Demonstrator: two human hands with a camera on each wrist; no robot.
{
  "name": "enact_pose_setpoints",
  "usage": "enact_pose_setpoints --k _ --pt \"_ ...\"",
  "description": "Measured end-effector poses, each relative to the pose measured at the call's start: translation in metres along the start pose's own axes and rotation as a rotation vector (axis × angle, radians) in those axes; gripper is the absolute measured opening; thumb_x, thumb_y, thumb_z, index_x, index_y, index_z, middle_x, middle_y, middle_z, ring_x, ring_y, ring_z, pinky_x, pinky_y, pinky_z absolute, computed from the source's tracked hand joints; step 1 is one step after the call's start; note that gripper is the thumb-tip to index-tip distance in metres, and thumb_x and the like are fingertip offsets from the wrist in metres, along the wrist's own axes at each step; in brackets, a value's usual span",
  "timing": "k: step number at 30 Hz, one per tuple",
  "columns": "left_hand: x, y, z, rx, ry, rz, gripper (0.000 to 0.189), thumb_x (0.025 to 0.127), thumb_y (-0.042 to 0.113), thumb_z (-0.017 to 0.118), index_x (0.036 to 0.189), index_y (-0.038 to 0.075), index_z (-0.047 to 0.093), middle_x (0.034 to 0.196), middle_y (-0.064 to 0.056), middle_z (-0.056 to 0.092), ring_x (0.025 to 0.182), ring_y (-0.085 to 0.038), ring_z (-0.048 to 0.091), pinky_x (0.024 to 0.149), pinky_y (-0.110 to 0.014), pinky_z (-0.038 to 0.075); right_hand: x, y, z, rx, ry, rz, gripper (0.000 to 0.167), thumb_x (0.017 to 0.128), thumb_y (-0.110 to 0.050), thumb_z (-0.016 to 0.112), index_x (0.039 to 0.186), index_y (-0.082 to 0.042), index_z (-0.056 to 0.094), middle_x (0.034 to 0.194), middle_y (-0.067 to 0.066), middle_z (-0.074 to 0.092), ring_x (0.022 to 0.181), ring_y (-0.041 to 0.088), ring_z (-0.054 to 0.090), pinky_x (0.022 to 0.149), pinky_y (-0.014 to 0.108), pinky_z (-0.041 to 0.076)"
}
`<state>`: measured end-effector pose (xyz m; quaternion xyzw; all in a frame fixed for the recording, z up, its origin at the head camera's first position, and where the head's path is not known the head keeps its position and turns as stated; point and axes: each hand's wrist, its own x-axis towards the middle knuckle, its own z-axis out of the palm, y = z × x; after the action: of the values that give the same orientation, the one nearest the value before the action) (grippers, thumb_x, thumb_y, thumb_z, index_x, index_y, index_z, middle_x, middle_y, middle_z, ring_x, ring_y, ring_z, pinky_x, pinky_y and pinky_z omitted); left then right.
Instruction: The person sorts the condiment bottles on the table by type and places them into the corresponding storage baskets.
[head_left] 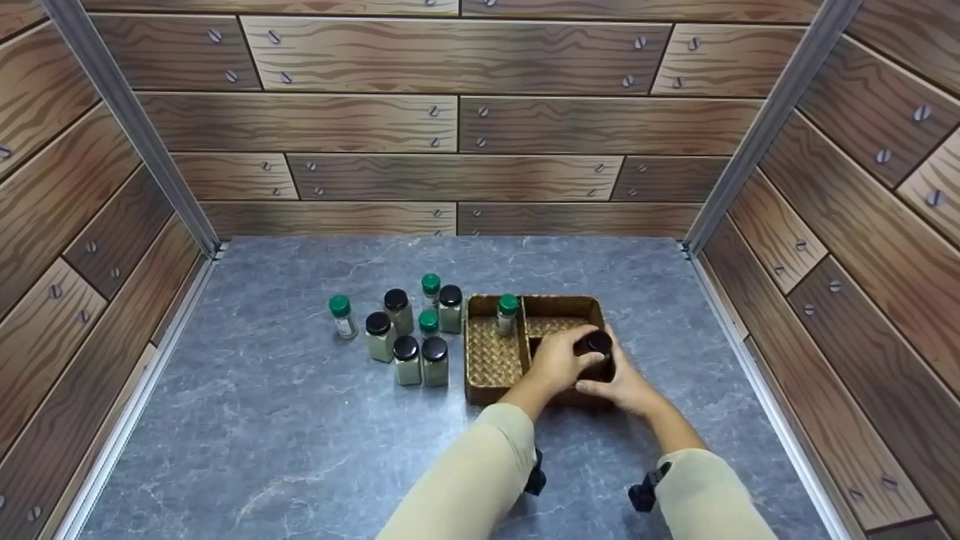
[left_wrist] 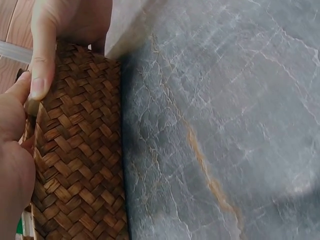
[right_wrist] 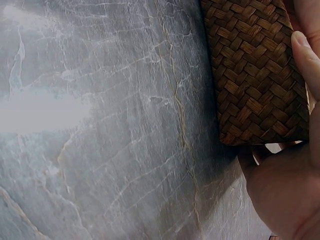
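Observation:
In the head view, my left hand (head_left: 557, 361) reaches over the front right compartment of a woven basket (head_left: 493, 391) and pinches a black-capped spice jar (head_left: 598, 342), which is mostly hidden by the hands. My right hand (head_left: 628, 384) grips the basket's front right corner. Its thumb (right_wrist: 304, 50) lies at the front wall's rim in the right wrist view, and the other fingers run along the outside of the right wall. A green-capped spice jar (head_left: 507, 315) stands in the basket's left compartment.
Left of the basket stand several black-capped jars (head_left: 435, 361) and green-capped jars (head_left: 429, 322) in a loose group. Another green-capped jar (head_left: 342, 316) stands apart at the far left. Wood-patterned walls (head_left: 457, 124) enclose the grey marbled tabletop (head_left: 300, 442).

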<state>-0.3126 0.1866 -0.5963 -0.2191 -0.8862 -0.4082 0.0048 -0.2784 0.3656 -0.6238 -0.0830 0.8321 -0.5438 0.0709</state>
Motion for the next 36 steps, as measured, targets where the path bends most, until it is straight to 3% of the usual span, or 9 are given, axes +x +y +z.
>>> enact_pose_setpoints --k 6,11,15,22,30,36 --pt "-0.001 -0.001 -0.001 -0.010 -0.001 -0.023 0.060 0.098 0.038 0.081 0.153 0.021 0.063 0.149 0.001 0.070 0.137 -0.020 0.068 0.119 -0.031 0.052 -0.001 -0.001 0.001 0.012 0.002 0.023 0.133 0.088 -0.009 0.088 0.172 -0.005 -0.014 0.180 0.029 -0.007 0.167 0.048 0.006 0.137 0.062 0.003" --pt "-0.003 -0.002 0.001 -0.018 0.051 -0.045 0.063 0.097 0.042 0.082 0.153 0.019 0.063 0.143 0.001 0.075 0.134 -0.019 0.070 0.117 -0.032 0.053 -0.002 -0.003 0.002 0.034 -0.003 0.046 0.133 0.088 -0.011 0.089 0.173 -0.010 -0.013 0.181 0.028 -0.006 0.167 0.046 0.005 0.137 0.061 0.002" --pt "-0.006 -0.003 0.001 -0.040 0.121 -0.027 0.058 0.097 0.040 0.082 0.148 0.017 0.066 0.136 0.002 0.077 0.128 -0.017 0.072 0.114 -0.030 0.055 -0.001 -0.003 0.003 0.030 -0.005 0.041 0.133 0.087 -0.010 0.089 0.173 -0.010 -0.013 0.181 0.028 -0.006 0.168 0.046 0.004 0.137 0.063 0.001" --pt "-0.013 -0.004 -0.004 -0.241 0.224 0.038 0.046 0.094 0.025 0.087 0.134 0.010 0.070 0.124 -0.009 0.072 0.102 -0.021 0.074 0.090 -0.023 0.062 0.001 -0.002 0.004 -0.010 -0.009 0.052 0.133 0.089 -0.015 0.089 0.173 -0.010 -0.013 0.181 0.027 -0.008 0.168 0.049 0.000 0.136 0.068 -0.001" --pt "-0.025 -0.004 -0.014 -0.390 0.206 0.072 0.034 0.096 0.018 0.085 0.126 0.012 0.071 0.123 -0.006 0.071 0.106 -0.022 0.072 0.091 -0.030 0.065 -0.001 -0.004 0.003 0.005 -0.002 0.043 0.133 0.089 -0.012 0.088 0.172 -0.007 -0.016 0.180 0.032 0.000 0.164 0.052 0.019 0.136 0.064 0.007" --pt "-0.037 0.002 -0.028 -0.456 0.255 0.077 0.034 0.095 0.017 0.084 0.125 0.009 0.070 0.121 -0.008 0.071 0.105 -0.029 0.073 0.090 -0.034 0.065 -0.004 -0.003 0.002 0.007 0.015 0.039 0.132 0.087 -0.010 0.089 0.173 -0.008 -0.012 0.181 0.029 -0.002 0.167 0.050 0.008 0.136 0.066 0.002"
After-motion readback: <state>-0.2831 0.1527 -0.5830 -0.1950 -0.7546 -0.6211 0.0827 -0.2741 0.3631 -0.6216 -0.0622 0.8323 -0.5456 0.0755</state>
